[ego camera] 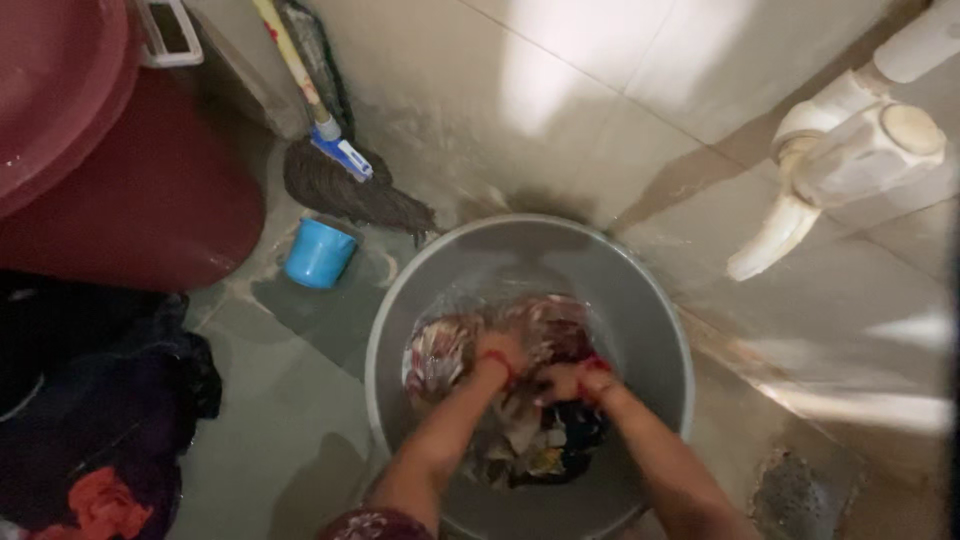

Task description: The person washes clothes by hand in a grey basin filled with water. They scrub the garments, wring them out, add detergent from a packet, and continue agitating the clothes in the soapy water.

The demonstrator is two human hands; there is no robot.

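A grey round bucket (pixel 650 330) stands on the floor in front of me, with wet patterned cloth (pixel 440 355) and water inside. Both my arms reach down into it. My left hand (pixel 497 352), with a red thread at the wrist, is closed on a bunch of the reddish cloth. My right hand (pixel 562 382), also with a red band at the wrist, grips the cloth right beside the left one. More dark and pale cloth (pixel 545 450) lies below my hands in the bucket.
A small blue mug (pixel 318 253) stands left of the bucket, with a mop (pixel 345 185) leaning against the tiled wall behind it. A large maroon tub (pixel 130 190) and a heap of dark clothes (pixel 90 420) fill the left. White pipes (pixel 850 140) run at the right.
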